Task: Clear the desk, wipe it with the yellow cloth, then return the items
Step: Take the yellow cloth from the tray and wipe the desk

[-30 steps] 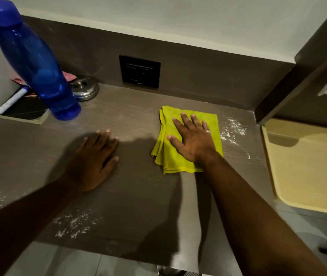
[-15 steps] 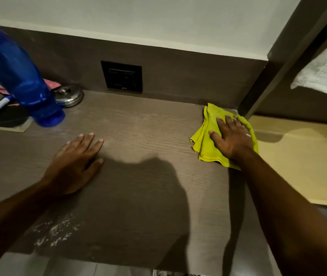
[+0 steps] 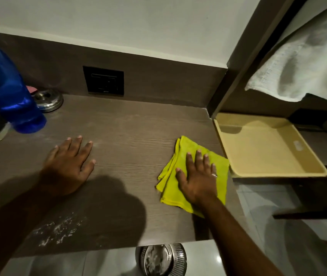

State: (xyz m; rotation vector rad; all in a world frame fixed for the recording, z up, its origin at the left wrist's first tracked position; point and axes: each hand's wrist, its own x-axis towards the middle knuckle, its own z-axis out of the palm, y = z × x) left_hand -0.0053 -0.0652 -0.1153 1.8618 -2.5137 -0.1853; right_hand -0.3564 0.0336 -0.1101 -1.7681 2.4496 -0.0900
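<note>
The folded yellow cloth (image 3: 180, 166) lies on the dark wooden desk (image 3: 130, 140) near its right edge. My right hand (image 3: 198, 176) presses flat on the cloth, fingers spread, a ring on one finger. Resting flat on the bare desk to the left is my left hand (image 3: 69, 166), fingers apart and holding nothing. White powder (image 3: 59, 230) is scattered near the desk's front edge, below my left forearm.
A blue bottle (image 3: 5, 92) stands at the far left, with a steel lid (image 3: 48, 100) and a dark tray behind it. A yellow tray (image 3: 268, 148) sits right of the desk, under a white towel (image 3: 307, 62). A steel bin (image 3: 160, 259) stands on the floor below.
My right hand has slid the cloth from the desk's middle to the back right corner, then pulled it toward me along the right edge. The powder at the right is gone. My left hand stays put.
</note>
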